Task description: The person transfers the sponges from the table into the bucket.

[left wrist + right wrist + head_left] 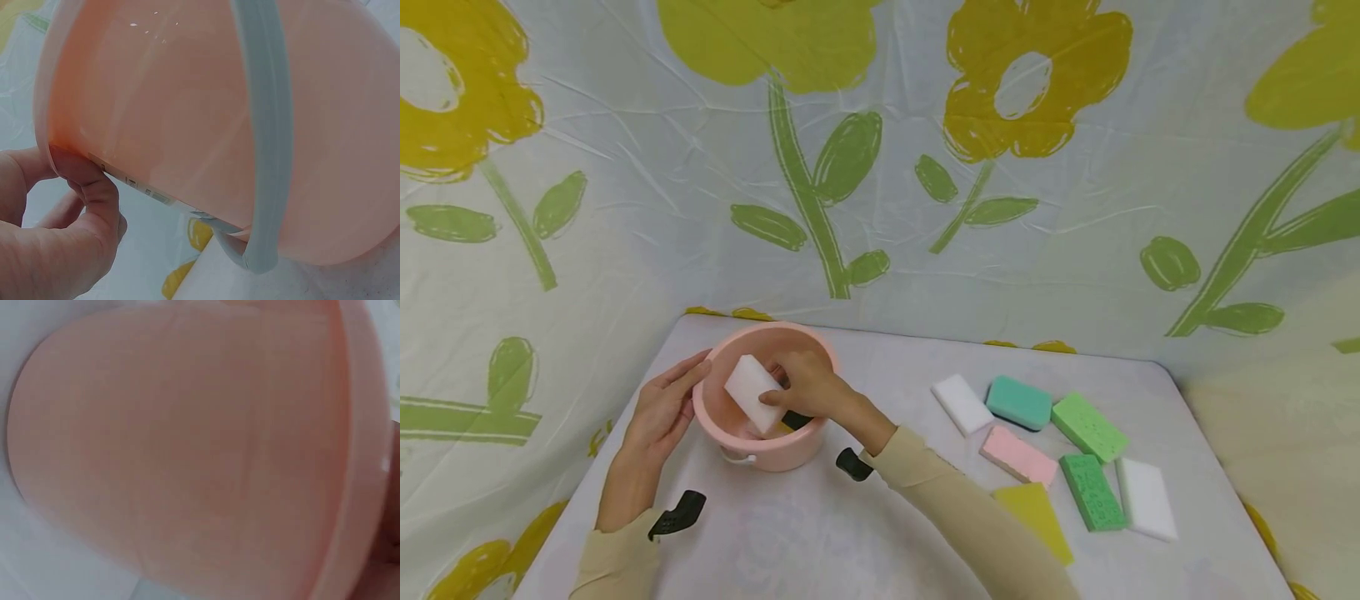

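A pink bucket (782, 457) stands at the left of the table, its pale handle (272, 131) hanging down the side. My left hand (658, 412) pinches the bucket's rim on the left, fingers and thumb around the edge in the left wrist view. Inside the bucket's mouth, my right hand (811, 385) holds a white sponge block (751, 393), tilted, between thumb and fingers. Below it a bit of yellow and something dark show in the bucket; the rest of the contents is hidden. The right wrist view shows mostly the bucket's outer wall (187, 444).
To the right lie several sponges: a white one (961, 404), teal (1018, 403), light green (1090, 427), pink (1018, 454), darker green (1092, 492), another white (1146, 498) and yellow (1037, 518), partly behind my right sleeve. Flowered cloth (910, 233) hangs around the table.
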Action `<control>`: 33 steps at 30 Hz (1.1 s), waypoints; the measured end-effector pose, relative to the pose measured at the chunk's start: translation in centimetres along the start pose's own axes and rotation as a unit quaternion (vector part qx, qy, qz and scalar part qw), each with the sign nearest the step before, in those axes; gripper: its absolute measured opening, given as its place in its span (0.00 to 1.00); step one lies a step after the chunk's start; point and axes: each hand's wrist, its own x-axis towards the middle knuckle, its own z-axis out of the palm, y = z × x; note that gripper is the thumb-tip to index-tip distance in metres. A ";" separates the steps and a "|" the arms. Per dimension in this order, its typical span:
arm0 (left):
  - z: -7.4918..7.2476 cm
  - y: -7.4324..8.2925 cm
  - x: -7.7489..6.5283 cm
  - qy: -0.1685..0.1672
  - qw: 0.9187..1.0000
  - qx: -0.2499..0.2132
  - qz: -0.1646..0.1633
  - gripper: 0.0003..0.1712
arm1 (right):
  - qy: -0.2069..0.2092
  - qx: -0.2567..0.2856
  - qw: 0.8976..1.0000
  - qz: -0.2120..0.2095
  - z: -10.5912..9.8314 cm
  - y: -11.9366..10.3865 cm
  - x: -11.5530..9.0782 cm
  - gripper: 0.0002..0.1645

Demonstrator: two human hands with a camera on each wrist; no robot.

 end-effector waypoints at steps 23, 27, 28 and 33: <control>-0.1 -0.2 0.3 -0.023 0.999 -0.022 0.016 0.30 | -0.116 -0.077 0.988 0.061 2.1 -0.9 0.3 0.14; -0.1 -0.2 0.3 -0.021 0.999 -0.024 0.016 0.31 | -0.105 -0.093 0.989 0.045 2.0 -0.9 0.2 0.14; -0.1 -0.2 0.3 -0.019 0.999 -0.021 0.017 0.31 | -0.102 -0.096 0.989 0.041 2.0 -0.9 0.2 0.14; -0.1 -0.2 0.3 -0.005 1.000 -0.019 0.013 0.28 | -0.081 -0.103 0.991 0.033 1.7 -1.1 0.1 0.11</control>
